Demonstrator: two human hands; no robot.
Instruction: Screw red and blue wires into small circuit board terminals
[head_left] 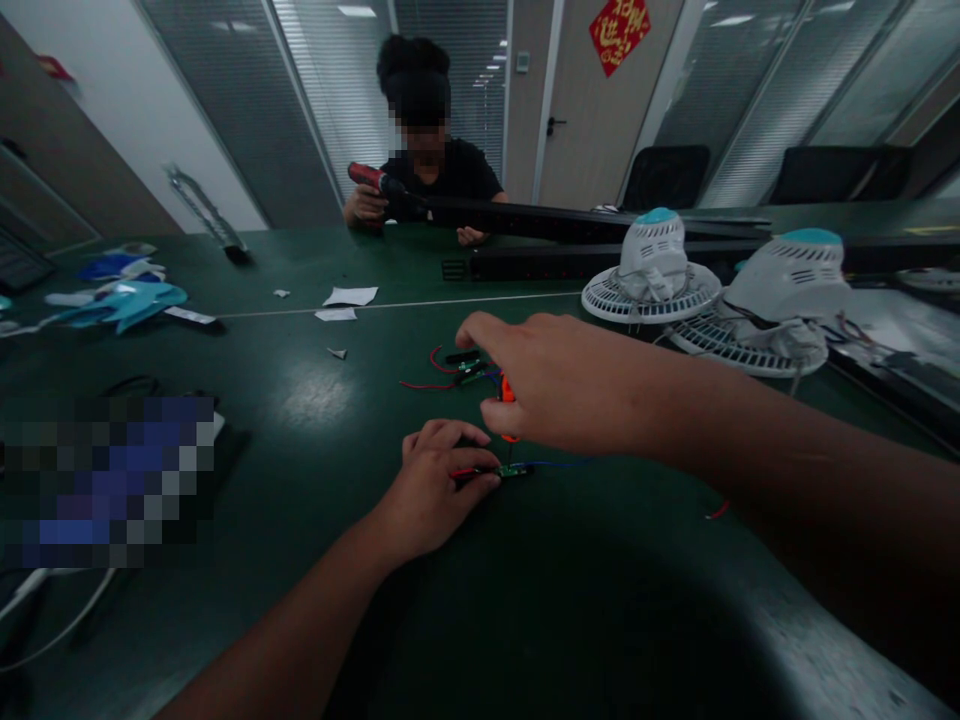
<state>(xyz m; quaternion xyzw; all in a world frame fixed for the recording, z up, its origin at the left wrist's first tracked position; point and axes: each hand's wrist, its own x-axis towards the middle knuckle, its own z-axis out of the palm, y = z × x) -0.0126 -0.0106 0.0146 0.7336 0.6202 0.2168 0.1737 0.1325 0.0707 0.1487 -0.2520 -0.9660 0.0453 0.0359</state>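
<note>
My left hand (435, 485) rests on the dark green table (315, 420), fingers curled, pinning a small green circuit board (514, 469) with red and blue wires. My right hand (555, 380) hovers just above it, closed round an orange-handled tool (508, 392) whose tip points down at the board. A second small board with red and black wires (461, 368) lies just beyond my right hand.
Two white fan parts with teal caps (652, 265) (787, 295) sit at right. Across the table a person holds a red power screwdriver (375, 180) beside long black bars (585, 222). Paper scraps (349, 296) and teal plastic pieces (124, 300) lie at left.
</note>
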